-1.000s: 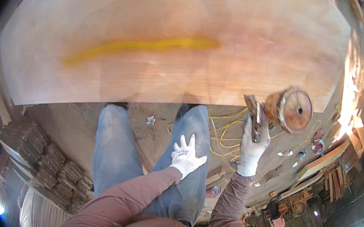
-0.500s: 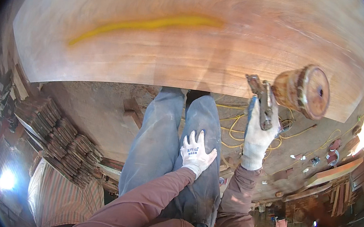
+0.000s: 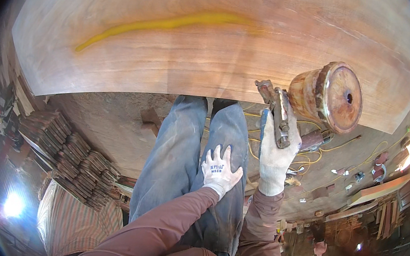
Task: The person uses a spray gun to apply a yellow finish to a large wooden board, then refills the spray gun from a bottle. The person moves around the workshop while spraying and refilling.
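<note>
A broad wooden panel [image 3: 136,69] spans the far part of the view, with a long yellow streak [image 3: 176,22] across its face. My right hand [image 3: 277,156], in a white glove with blue on the fingers, is closed round a spray gun [image 3: 278,111]. The gun's stained cup [image 3: 327,96] sticks out to the right, over the panel's near edge. My gloved left hand [image 3: 221,169] lies flat on my right thigh, its fingers spread and nothing in it.
Stacked roof tiles [image 3: 68,153] stand at the left beside a striped cloth [image 3: 80,220]. Yellow hose [image 3: 307,165] loops over the ground beyond my right hand. Timber boards [image 3: 385,191] lie at the right, and a wood piece [image 3: 150,121] rests left of my legs.
My right hand has shifted left with the spray gun, and the cup's flat end shows more fully. My left hand stays on my thigh.
</note>
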The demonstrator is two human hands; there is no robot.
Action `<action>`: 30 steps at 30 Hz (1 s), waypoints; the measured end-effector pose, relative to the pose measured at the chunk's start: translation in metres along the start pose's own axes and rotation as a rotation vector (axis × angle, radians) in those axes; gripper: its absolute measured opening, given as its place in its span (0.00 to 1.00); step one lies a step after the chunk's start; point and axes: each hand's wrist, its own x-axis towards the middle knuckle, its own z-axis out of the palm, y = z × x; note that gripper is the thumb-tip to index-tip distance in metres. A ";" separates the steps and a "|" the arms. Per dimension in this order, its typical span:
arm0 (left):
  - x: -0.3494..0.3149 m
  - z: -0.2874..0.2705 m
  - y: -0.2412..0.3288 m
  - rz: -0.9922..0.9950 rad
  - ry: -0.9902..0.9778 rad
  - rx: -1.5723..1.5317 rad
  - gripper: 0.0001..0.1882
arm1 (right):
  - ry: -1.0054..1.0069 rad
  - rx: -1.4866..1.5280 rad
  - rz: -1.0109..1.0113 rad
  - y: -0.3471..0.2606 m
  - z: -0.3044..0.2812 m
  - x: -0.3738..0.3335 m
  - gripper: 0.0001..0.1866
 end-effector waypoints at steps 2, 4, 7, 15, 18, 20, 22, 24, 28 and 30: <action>0.001 -0.001 0.000 0.002 -0.001 0.015 0.47 | -0.011 0.008 0.034 -0.002 0.000 0.002 0.23; 0.001 -0.004 0.002 -0.007 -0.012 0.018 0.47 | 0.003 0.054 0.113 -0.001 0.001 0.004 0.23; 0.002 -0.002 0.001 -0.002 -0.002 0.018 0.47 | 0.083 0.152 0.188 -0.006 -0.003 0.008 0.22; 0.000 -0.005 0.002 0.000 0.013 0.028 0.48 | 0.236 0.081 0.113 0.008 -0.025 0.011 0.20; 0.000 -0.005 0.002 0.001 0.011 0.024 0.48 | 0.227 0.067 0.099 0.009 -0.021 0.011 0.21; 0.001 -0.004 0.002 -0.001 0.015 0.027 0.48 | 0.202 0.045 0.048 0.013 -0.014 0.010 0.23; 0.003 -0.002 0.002 0.002 0.002 0.033 0.48 | 0.163 0.018 0.030 0.010 -0.004 0.008 0.22; 0.003 -0.001 0.003 0.000 0.014 0.031 0.46 | 0.065 0.086 0.119 -0.003 0.000 0.003 0.22; 0.002 -0.003 0.004 -0.016 0.000 0.030 0.47 | -0.005 0.053 0.013 0.000 0.010 0.003 0.22; 0.002 -0.002 0.004 -0.012 0.002 0.032 0.47 | 0.011 0.076 0.011 -0.001 0.012 0.005 0.22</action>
